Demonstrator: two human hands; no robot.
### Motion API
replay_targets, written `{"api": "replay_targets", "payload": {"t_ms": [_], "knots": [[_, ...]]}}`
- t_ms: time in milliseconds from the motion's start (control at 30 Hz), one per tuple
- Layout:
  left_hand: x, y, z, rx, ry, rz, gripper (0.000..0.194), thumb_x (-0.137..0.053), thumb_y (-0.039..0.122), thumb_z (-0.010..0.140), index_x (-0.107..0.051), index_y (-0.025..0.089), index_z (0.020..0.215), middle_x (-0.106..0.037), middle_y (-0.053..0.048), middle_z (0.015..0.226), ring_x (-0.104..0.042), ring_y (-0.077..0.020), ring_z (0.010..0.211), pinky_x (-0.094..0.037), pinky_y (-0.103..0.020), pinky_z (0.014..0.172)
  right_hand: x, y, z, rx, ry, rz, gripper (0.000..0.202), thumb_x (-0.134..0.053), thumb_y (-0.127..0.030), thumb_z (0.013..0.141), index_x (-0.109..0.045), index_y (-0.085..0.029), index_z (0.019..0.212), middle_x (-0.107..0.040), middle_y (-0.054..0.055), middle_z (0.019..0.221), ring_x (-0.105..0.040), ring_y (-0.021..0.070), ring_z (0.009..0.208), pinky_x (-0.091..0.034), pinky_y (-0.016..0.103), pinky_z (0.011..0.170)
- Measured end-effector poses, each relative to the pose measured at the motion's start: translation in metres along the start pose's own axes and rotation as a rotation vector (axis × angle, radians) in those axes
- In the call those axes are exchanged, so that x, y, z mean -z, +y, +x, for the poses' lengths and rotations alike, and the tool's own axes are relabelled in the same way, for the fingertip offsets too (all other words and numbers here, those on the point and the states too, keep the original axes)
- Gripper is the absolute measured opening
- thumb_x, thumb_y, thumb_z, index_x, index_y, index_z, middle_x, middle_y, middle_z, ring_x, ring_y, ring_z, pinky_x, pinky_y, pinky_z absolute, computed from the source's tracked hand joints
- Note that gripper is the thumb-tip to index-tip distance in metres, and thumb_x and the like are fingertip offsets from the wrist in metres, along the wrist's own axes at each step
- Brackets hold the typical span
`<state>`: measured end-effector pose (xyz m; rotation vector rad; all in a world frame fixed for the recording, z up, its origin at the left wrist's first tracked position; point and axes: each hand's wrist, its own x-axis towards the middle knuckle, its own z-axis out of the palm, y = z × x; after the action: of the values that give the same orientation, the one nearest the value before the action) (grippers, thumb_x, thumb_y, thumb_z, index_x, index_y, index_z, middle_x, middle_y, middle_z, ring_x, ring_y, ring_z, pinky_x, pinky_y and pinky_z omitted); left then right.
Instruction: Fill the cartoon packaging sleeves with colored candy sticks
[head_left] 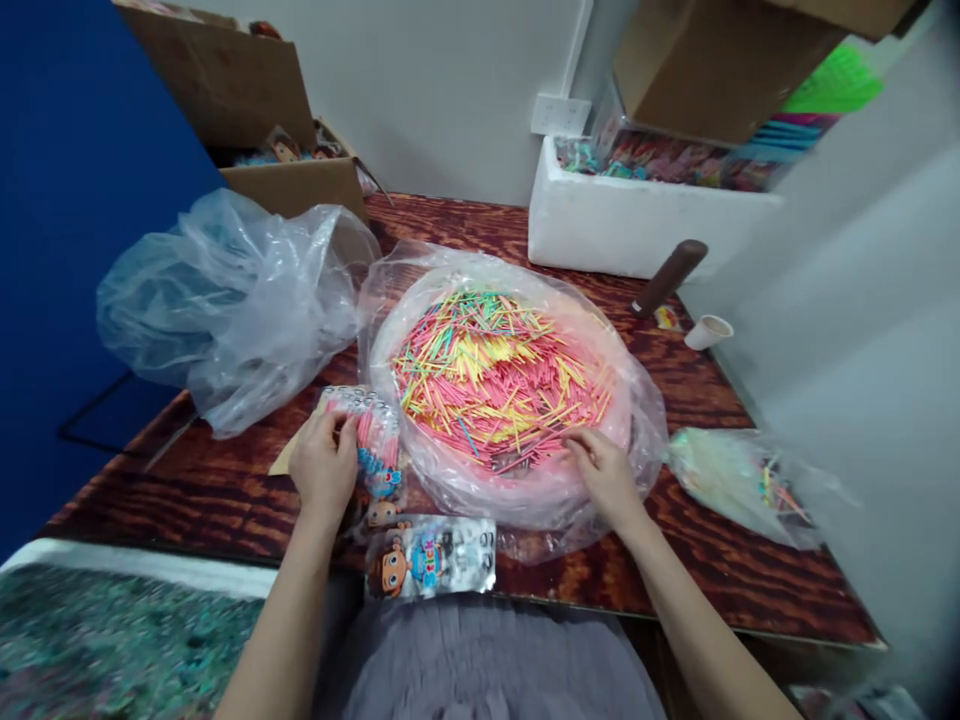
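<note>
A wide basin lined with clear plastic (pixel 645 410) holds a heap of thin pink, yellow and green sticks (pixel 487 375). My right hand (pixel 600 475) is at the heap's front right edge, fingers pinched together; anything between them is too small to make out. Left of the basin, my left hand (pixel 326 455) grips the upper part of a clear printed packet (pixel 379 450) with pink sticks in it. A silver packet with a cartoon face (pixel 431 560) lies at the table's front edge, just below the basin.
Crumpled clear plastic bags (pixel 262 300) lie at the left, before an open cardboard box (pixel 300 185). A white foam box (pixel 615 220), a brown cylinder (pixel 670 278) and a white cup (pixel 708 332) stand at back right. A filled plastic bag (pixel 712 475) lies on the right.
</note>
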<state>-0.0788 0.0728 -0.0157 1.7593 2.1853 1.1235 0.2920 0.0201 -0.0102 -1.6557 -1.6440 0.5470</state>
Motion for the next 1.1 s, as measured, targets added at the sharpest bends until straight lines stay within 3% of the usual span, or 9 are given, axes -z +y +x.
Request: {"api": "replay_targets", "payload": {"t_ms": [100,233,433,667,867,1100], "knots": [[-0.014,-0.004,0.003,-0.044,0.043,0.19,0.032,-0.046,0.038,0.091,-0.065,0.016,0.104,-0.065,-0.01,0.094,-0.06,-0.0263,0.091,-0.044,-0.035,0.081,0.001,0.013,-0.007,0.126,-0.137,-0.337,0.024,-0.046,-0.021,0.093,-0.07,-0.018,0.093,-0.07,0.01,0.088,-0.061,0.025,0.086,-0.045,0.038,0.081],[-0.013,-0.002,0.001,-0.037,0.025,0.212,0.043,-0.045,0.041,0.092,-0.056,0.016,0.124,-0.066,-0.011,0.1,-0.061,-0.0269,0.094,-0.045,-0.035,0.081,0.006,0.019,-0.02,0.181,-0.278,-0.59,0.022,-0.048,-0.019,0.094,-0.071,-0.019,0.091,-0.07,0.007,0.082,-0.06,0.0239,0.081,-0.042,0.035,0.079],[-0.002,0.001,0.003,-0.013,-0.034,0.222,0.046,-0.042,0.043,0.093,-0.053,0.016,0.129,-0.067,-0.012,0.106,-0.062,-0.0277,0.094,-0.046,-0.037,0.081,0.006,0.018,-0.003,0.116,-0.225,-0.665,0.016,-0.051,-0.016,0.093,-0.067,-0.016,0.091,-0.067,0.008,0.088,-0.06,0.0212,0.085,-0.042,0.03,0.076],[0.014,0.004,-0.001,-0.063,-0.06,0.281,0.047,-0.039,0.048,0.094,-0.058,0.017,0.123,-0.065,-0.014,0.108,-0.059,-0.0315,0.101,-0.047,-0.042,0.085,0.003,0.01,0.027,0.362,-0.348,-0.966,0.015,-0.053,-0.009,0.088,-0.066,-0.014,0.093,-0.063,0.013,0.098,-0.052,0.0279,0.095,-0.038,0.036,0.078],[0.017,0.006,-0.012,-0.122,-0.051,0.218,0.047,-0.038,0.047,0.094,-0.058,0.015,0.121,-0.064,-0.016,0.114,-0.057,-0.0325,0.107,-0.046,-0.045,0.092,-0.005,0.013,0.029,0.512,-0.396,-1.029,0.014,-0.052,-0.011,0.088,-0.064,-0.012,0.096,-0.063,0.014,0.101,-0.051,0.0288,0.094,-0.036,0.039,0.081],[0.022,0.005,-0.028,-0.194,-0.005,0.094,0.036,-0.044,0.042,0.094,-0.059,0.017,0.116,-0.061,-0.014,0.125,-0.053,-0.0285,0.119,-0.04,-0.043,0.104,-0.005,0.029,0.027,0.482,-0.27,-0.856,0.018,-0.048,-0.008,0.09,-0.062,-0.012,0.1,-0.066,0.013,0.095,-0.054,0.0262,0.089,-0.036,0.036,0.08]]}}
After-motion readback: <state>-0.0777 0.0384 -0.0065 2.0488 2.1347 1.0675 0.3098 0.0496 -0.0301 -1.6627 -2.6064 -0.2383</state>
